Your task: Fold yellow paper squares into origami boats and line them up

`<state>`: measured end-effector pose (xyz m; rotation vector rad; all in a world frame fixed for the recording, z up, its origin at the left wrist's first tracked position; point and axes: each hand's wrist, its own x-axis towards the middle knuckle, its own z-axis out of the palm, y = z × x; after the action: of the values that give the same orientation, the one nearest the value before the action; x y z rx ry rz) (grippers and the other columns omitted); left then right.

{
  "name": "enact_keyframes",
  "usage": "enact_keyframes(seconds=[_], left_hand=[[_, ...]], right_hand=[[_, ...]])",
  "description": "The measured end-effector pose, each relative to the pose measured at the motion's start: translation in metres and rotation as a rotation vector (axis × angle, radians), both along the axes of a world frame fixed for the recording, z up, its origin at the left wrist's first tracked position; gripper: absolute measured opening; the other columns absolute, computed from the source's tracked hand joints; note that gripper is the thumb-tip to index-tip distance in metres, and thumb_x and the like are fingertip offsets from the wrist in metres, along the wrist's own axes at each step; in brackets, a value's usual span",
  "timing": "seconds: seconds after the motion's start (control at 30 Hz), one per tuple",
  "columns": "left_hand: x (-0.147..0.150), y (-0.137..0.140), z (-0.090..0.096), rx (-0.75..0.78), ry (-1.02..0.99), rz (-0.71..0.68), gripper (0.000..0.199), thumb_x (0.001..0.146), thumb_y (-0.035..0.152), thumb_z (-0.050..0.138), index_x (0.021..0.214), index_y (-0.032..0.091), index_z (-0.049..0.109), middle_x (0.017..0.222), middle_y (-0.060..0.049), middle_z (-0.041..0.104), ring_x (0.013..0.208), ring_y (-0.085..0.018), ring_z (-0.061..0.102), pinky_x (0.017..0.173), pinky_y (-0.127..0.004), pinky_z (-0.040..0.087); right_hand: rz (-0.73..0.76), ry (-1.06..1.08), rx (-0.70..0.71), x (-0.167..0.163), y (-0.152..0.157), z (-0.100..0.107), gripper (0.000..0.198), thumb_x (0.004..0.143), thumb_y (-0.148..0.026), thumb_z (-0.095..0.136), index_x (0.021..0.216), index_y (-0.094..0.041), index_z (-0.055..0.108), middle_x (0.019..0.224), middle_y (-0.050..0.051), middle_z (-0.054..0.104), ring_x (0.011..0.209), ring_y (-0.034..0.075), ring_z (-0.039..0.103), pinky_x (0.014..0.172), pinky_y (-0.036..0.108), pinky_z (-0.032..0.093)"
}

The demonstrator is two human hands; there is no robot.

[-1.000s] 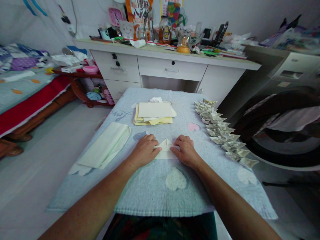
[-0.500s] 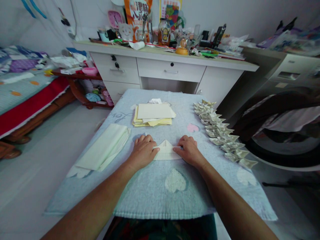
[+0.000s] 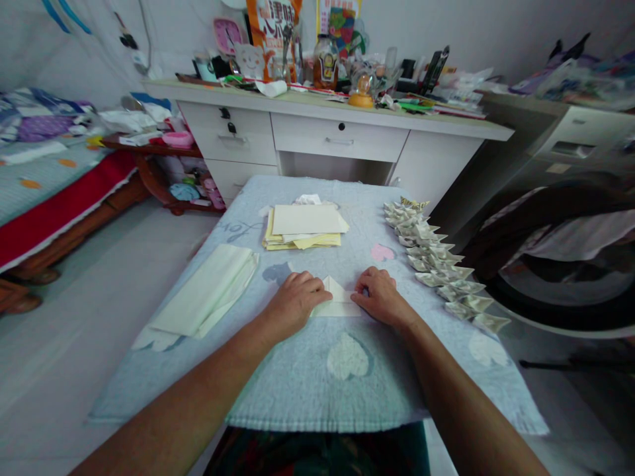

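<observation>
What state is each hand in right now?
Left hand: on the folded paper; open or closed, can't tell.
Right hand: touching its right end; grip can't be told.

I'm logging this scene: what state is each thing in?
Paper: partly folded, pointed top
Left hand: on the paper
Right hand: touching the paper's right side
Stack: uneven edges
Large paper: folded over
Paper shapes: folded, lined up
Drawers: shut
Jar: lidded, upright
Washer: door state unclear

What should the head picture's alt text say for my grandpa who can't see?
A left hand and right hand touch a folded paper on a blue cloth. Beyond it lies a paper stack; large sheets lie left, rows of paper shapes right.
</observation>
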<state>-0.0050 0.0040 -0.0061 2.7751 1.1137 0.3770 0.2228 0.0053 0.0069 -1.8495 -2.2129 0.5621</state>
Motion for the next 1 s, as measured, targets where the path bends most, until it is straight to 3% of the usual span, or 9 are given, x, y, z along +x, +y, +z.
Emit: enact_keyframes(seconds=[0.2, 0.33, 0.4, 0.57, 0.73, 0.87, 1.0], left_hand=[[0.005, -0.009, 0.007, 0.013, 0.124, -0.029, 0.021, 0.093, 0.021, 0.046, 0.105, 0.024, 0.064, 0.091, -0.005, 0.061, 0.085, -0.02, 0.051, 0.074, -0.035, 0.037], [0.008, -0.013, 0.01, 0.009, 0.151, -0.01, 0.021, 0.094, 0.021, 0.044, 0.1, 0.023, 0.065, 0.09, -0.006, 0.06, 0.084, -0.021, 0.051, 0.074, -0.035, 0.038], [0.008, -0.014, 0.01, -0.004, 0.145, -0.014, 0.023, 0.094, 0.02, 0.043, 0.101, 0.023, 0.065, 0.091, -0.006, 0.06, 0.085, -0.021, 0.051, 0.075, -0.035, 0.039], [0.007, -0.01, 0.008, -0.071, 0.07, -0.007, 0.026, 0.094, 0.022, 0.042, 0.101, 0.023, 0.067, 0.091, -0.006, 0.061, 0.086, -0.021, 0.052, 0.077, -0.035, 0.041], [0.0, 0.003, 0.005, -0.264, -0.135, 0.023, 0.023, 0.09, 0.017, 0.045, 0.099, 0.022, 0.067, 0.098, -0.004, 0.062, 0.094, -0.018, 0.054, 0.087, -0.032, 0.041], [-0.006, 0.007, 0.004, -0.272, -0.147, 0.151, 0.011, 0.085, 0.021, 0.053, 0.085, 0.02, 0.064, 0.092, -0.003, 0.058, 0.093, -0.02, 0.051, 0.087, -0.035, 0.039], [-0.012, 0.006, 0.007, -0.297, -0.103, 0.252, 0.008, 0.083, 0.026, 0.056, 0.083, 0.022, 0.062, 0.098, -0.002, 0.055, 0.098, -0.022, 0.047, 0.087, -0.038, 0.036]], right_hand=[[-0.028, -0.016, -0.003, 0.006, 0.002, 0.001, 0.008, 0.078, -0.027, 0.064, 0.075, -0.019, 0.065, 0.095, 0.005, 0.057, 0.094, 0.022, 0.047, 0.077, 0.033, 0.03], [-0.054, 0.093, 0.218, 0.007, 0.0, 0.004, 0.011, 0.081, -0.022, 0.059, 0.09, -0.019, 0.063, 0.097, 0.007, 0.058, 0.096, 0.022, 0.049, 0.083, 0.034, 0.035], [0.02, 0.206, 0.316, 0.0, -0.003, 0.006, 0.015, 0.083, -0.019, 0.055, 0.097, -0.017, 0.06, 0.098, 0.007, 0.059, 0.094, 0.02, 0.052, 0.084, 0.031, 0.038], [0.279, 0.218, 0.181, -0.027, -0.013, 0.001, 0.014, 0.086, -0.013, 0.046, 0.088, -0.018, 0.059, 0.085, 0.003, 0.061, 0.08, 0.015, 0.054, 0.075, 0.025, 0.039], [0.215, 0.051, 0.169, -0.04, -0.014, -0.006, 0.014, 0.087, -0.013, 0.047, 0.085, -0.017, 0.061, 0.085, 0.005, 0.062, 0.083, 0.016, 0.053, 0.077, 0.025, 0.037], [0.18, -0.032, 0.178, -0.043, -0.014, -0.005, 0.01, 0.087, -0.019, 0.052, 0.085, -0.018, 0.061, 0.086, 0.005, 0.062, 0.083, 0.017, 0.052, 0.079, 0.028, 0.034], [0.146, -0.094, 0.166, -0.048, -0.015, -0.005, 0.012, 0.089, -0.028, 0.053, 0.087, -0.019, 0.061, 0.089, 0.005, 0.063, 0.085, 0.02, 0.051, 0.076, 0.031, 0.032]])
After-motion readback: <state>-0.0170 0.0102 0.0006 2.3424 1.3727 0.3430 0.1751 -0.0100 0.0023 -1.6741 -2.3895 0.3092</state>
